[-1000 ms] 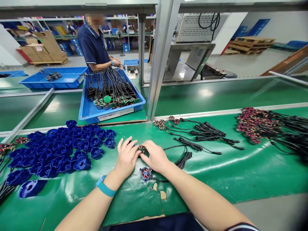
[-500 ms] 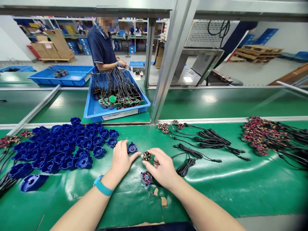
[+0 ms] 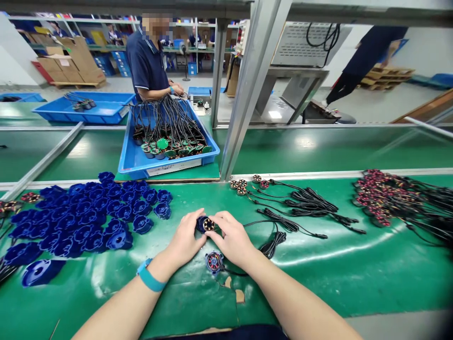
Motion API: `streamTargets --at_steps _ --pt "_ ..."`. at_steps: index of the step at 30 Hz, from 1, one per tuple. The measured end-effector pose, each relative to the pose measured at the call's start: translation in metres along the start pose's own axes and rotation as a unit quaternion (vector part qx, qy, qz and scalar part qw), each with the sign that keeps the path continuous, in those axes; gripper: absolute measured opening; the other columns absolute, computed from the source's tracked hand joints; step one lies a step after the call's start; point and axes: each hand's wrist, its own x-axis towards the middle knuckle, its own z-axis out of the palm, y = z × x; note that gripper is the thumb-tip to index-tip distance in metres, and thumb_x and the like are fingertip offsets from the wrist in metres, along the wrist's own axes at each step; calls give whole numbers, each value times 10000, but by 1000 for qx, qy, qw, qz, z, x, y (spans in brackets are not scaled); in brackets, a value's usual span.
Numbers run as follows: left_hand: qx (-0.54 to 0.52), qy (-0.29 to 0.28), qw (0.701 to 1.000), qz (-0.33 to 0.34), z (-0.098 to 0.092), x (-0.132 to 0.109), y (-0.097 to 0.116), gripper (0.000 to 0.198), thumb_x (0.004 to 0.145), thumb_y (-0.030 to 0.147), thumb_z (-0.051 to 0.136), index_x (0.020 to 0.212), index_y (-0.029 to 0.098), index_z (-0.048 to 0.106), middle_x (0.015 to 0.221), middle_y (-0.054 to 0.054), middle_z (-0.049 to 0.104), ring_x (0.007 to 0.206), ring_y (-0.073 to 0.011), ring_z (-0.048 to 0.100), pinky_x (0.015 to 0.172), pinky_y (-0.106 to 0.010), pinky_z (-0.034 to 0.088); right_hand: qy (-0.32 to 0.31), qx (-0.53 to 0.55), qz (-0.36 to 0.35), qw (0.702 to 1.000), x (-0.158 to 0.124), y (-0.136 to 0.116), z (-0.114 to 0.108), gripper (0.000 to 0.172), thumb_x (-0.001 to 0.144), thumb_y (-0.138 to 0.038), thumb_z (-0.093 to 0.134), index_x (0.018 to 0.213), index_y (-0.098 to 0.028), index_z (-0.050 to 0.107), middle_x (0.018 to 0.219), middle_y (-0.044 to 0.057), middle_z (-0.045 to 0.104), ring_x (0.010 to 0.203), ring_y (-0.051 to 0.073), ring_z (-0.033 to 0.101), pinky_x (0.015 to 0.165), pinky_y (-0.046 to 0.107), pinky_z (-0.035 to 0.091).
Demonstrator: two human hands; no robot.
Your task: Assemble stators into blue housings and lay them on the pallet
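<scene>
I see a blue tray point(image 3: 136, 166) on the far side, heaped with green-topped parts point(image 3: 162, 143) whose black leads point(image 3: 170, 113) drape toward its back. To its left in my view, a second blue tray point(image 3: 109, 113) holds a small cluster of dark parts point(image 3: 84, 104). A co-worker point(image 3: 150, 66) in a navy shirt stands behind the first tray. A metal post point(image 3: 246, 89) slants across my picture; right of it I make out a slotted panel point(image 3: 292, 47) with a looped black cable point(image 3: 323, 42), and another person point(image 3: 368, 52) before stacked wooden pallets point(image 3: 389, 78). Far left, I spot cardboard boxes point(image 3: 71, 68).
</scene>
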Motion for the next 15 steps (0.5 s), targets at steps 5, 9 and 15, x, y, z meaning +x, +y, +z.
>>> streamTargets --at_steps 5,9,15 --pt "-2 -23 999 28 -6 1 4 769 886 157 603 1546 249 220 1345 -126 605 1272 -273 573 1085 -508 484 -14 -17 -1 1000 0 0 1 272 911 -253 674 1182 -233 670 1112 80 636 933 205 632 843 344 556" --pt "-27 -23 999 12 -7 2 5 794 872 160 605 1549 261 205 1340 -116 614 1270 -268 584 1090 -500 493 12 -5 -9 1000 0 1 4 300 915 -280 679 1212 -237 671 1083 81 644 962 214 636 864 354 551" --pt "-51 -30 998 -5 -4 -2 4 814 839 131 605 1546 257 221 1372 -122 597 1295 -267 572 1113 -506 484 19 -15 -9 1000 0 -1 7 293 907 -285 685 1197 -244 692 1072 85 647 997 222 626 895 372 538"
